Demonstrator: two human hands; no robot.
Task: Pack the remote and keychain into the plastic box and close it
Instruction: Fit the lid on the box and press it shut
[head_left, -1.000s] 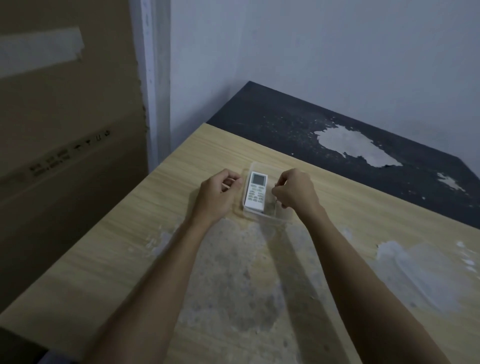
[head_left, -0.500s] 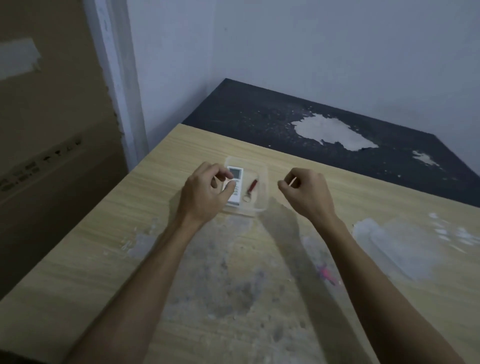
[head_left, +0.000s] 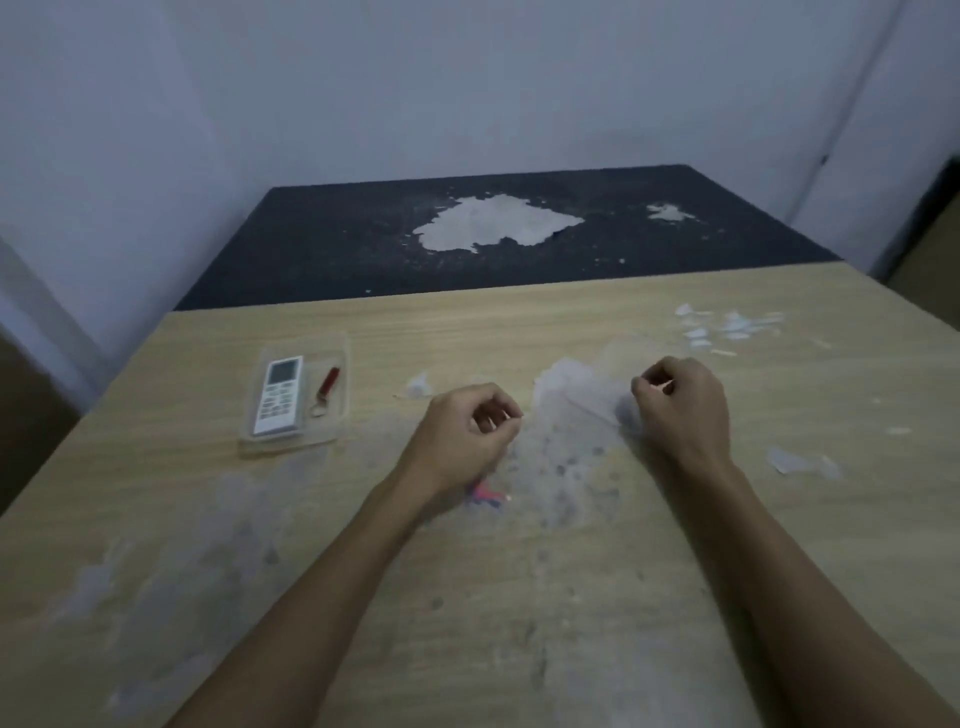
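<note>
Left hand (head_left: 462, 431) curled, clear rectangular plastic box (head_left: 296, 441), white slab remote (head_left: 279, 395)

No readable text, labels, brands or numbers appear. The white remote (head_left: 279, 395) in the clear plastic box (head_left: 249, 441) has a small screen and rows of buttons, but any markings on them are too blurred to read.
</note>
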